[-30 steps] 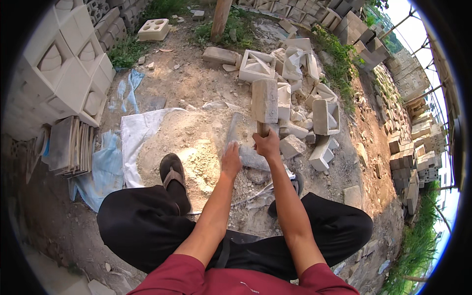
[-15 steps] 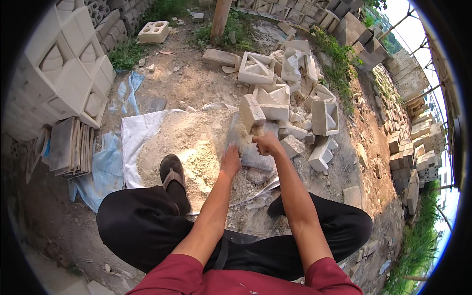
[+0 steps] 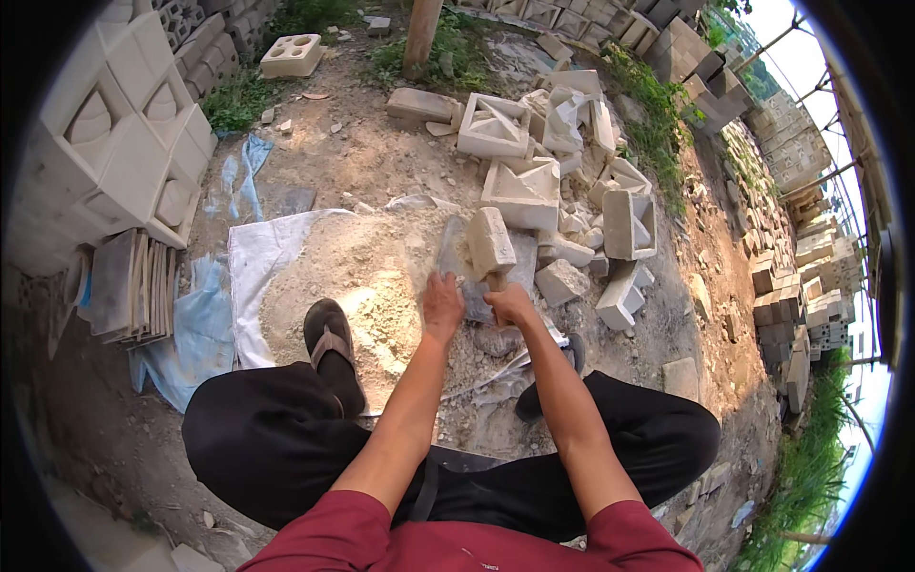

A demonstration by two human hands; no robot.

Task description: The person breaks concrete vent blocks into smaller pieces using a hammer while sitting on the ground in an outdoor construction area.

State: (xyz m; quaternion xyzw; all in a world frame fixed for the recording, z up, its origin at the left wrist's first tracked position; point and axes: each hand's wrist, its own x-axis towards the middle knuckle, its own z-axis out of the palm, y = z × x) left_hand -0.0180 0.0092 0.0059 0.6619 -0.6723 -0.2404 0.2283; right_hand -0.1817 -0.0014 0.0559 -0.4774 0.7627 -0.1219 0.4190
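Head view: our right hand [image 3: 512, 305] is gripping a mallet [image 3: 491, 243] pointing far and slightly left, while our left hand [image 3: 442, 303], hold unclear, is lying near-left of the mallet's head.

At six o'clock, a maroon short-sleeved shirt [image 3: 515, 555] bears a small pale mark [image 3: 472, 553]. Loose black trousers [image 3: 272, 448], a dark strap [image 3: 426, 491] on them, bulge toward eight and four o'clock. Toward eight, a dark sandal [image 3: 334, 345] has a tan V-shaped strap.
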